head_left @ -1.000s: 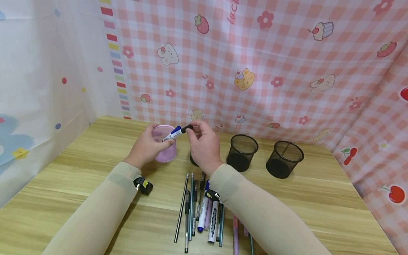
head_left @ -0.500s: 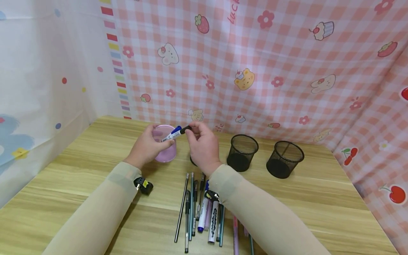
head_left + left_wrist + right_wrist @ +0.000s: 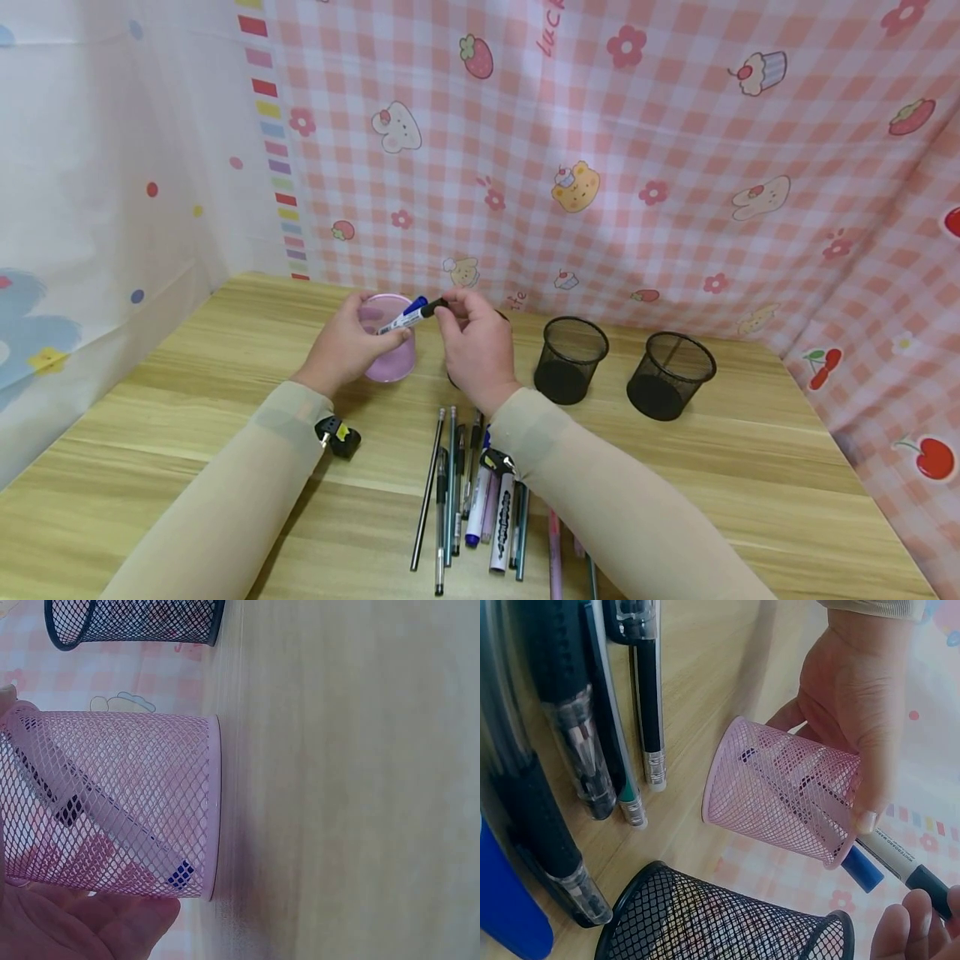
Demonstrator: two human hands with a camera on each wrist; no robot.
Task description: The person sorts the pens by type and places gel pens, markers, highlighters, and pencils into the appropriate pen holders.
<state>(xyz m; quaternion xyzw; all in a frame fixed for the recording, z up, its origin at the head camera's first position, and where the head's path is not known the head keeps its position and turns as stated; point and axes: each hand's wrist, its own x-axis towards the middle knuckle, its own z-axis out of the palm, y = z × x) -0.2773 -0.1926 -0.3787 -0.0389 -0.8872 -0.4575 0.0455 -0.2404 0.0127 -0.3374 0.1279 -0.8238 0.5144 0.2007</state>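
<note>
Right hand (image 3: 480, 346) pinches a white, black-capped marker (image 3: 892, 855); left hand (image 3: 347, 346) grips a pink mesh cup (image 3: 393, 363)

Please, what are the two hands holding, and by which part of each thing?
The left hand grips the pink mesh cup around its side; the right hand pinches the white marker by its black end.

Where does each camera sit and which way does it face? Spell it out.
Head: worn on the head, facing forward and down at the table; left hand, right hand and sleeves show.
Left wrist: on that wrist, facing the pink cup side-on; part of the left hand shows.
Right wrist: on that wrist, facing the pink cup past pens and a black cup; left hand and right fingertips show.
Both wrist views share the pink cup.
</note>
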